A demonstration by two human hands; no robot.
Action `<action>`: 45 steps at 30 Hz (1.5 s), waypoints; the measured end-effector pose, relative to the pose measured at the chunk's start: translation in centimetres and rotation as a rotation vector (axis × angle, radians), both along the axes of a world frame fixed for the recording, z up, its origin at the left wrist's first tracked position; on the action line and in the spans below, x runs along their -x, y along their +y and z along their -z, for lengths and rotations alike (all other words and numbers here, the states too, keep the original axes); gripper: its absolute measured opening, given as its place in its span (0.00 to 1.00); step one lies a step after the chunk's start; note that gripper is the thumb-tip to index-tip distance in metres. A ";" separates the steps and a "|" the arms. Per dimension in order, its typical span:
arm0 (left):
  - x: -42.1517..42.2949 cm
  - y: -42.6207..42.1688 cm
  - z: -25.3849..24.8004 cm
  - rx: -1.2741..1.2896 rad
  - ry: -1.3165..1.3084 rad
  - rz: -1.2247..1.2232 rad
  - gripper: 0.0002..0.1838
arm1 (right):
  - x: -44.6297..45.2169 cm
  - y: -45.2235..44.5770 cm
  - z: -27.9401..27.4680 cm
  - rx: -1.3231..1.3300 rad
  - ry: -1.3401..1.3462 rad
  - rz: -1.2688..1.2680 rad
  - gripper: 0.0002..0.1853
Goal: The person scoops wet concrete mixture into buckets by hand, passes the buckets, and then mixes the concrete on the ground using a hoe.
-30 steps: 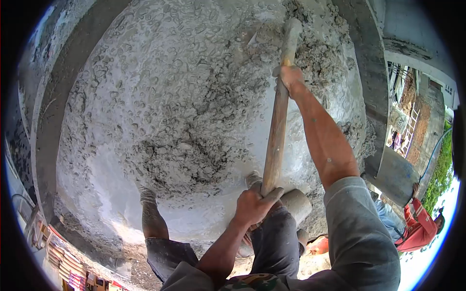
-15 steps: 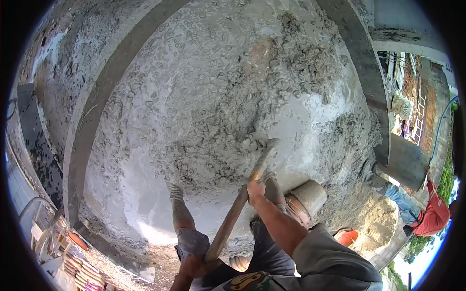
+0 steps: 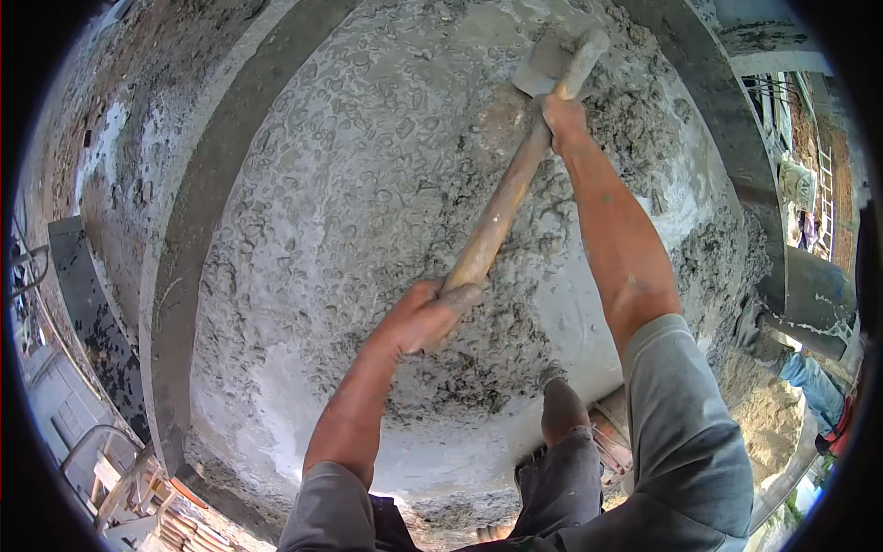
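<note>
My left hand (image 3: pixel 428 316) is wrapped round the lower end of a thick wooden handle (image 3: pixel 501 216). Further up the same handle, near its head, my right hand (image 3: pixel 563 118) grips it. A flat metal blade (image 3: pixel 543 66) shows beside the handle's top end, over the wet concrete. Wet grey concrete (image 3: pixel 349 175) with lumpy stones spreads below both hands, darker and rougher near my feet.
Curved board edges (image 3: pixel 198 184) bound the concrete at left and right. A bucket (image 3: pixel 612 428) stands by my leg. At far right, a person's blue-clad leg (image 3: pixel 814 386) shows near a dark panel (image 3: pixel 819 285) and sand (image 3: pixel 759 414).
Since half a second ago, both hands and the tool have swung up and away from my body, from low by my legs. The view has shifted, and the co-worker is now mostly out of frame.
</note>
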State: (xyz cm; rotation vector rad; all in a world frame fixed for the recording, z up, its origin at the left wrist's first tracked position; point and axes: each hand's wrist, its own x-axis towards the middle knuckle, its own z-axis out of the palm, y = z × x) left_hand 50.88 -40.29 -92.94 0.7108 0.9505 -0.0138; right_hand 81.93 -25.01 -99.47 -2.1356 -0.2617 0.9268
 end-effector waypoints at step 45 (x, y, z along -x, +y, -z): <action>6.6 -10.6 -5.1 -0.327 0.052 0.277 0.23 | 5.7 -13.6 -5.0 -0.049 -0.028 -0.016 0.12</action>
